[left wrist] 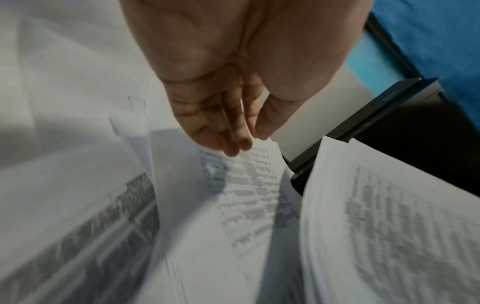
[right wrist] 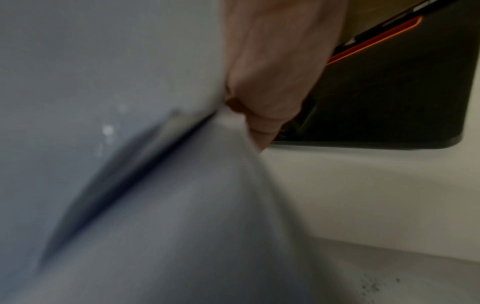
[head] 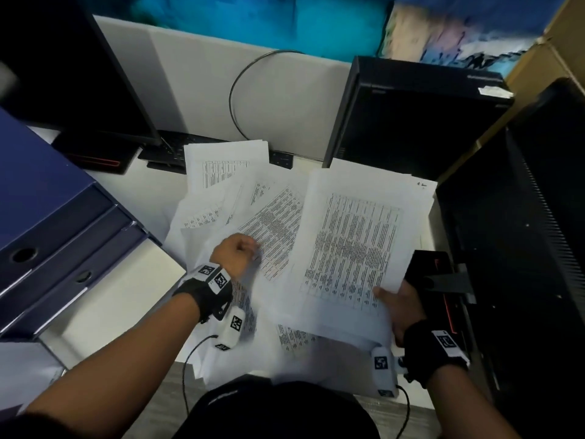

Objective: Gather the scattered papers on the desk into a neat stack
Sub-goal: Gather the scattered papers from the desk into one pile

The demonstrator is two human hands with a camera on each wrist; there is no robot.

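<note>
Right hand (head: pixel 401 307) at 4 o'clock grips the gathered stack (head: pixel 357 245) so it stays together, left hand (head: pixel 235 253) relaxed, reaching for loose sheets (head: pixel 221 175) at 11.

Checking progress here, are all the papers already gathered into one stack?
No: the right hand holds a bundle, but loose sheets lie fanned across the desk.

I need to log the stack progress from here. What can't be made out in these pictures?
- Sheet count of the held bundle: head view shows only the top page; the right wrist view is blurred.
- Right hand fingers: under the bundle; only the thumb shows.
- Left hand contact with the loose sheet: fingertips are at its edge, but motion blur hides any pinch.
- Printed text: too small and blurred everywhere.
</note>
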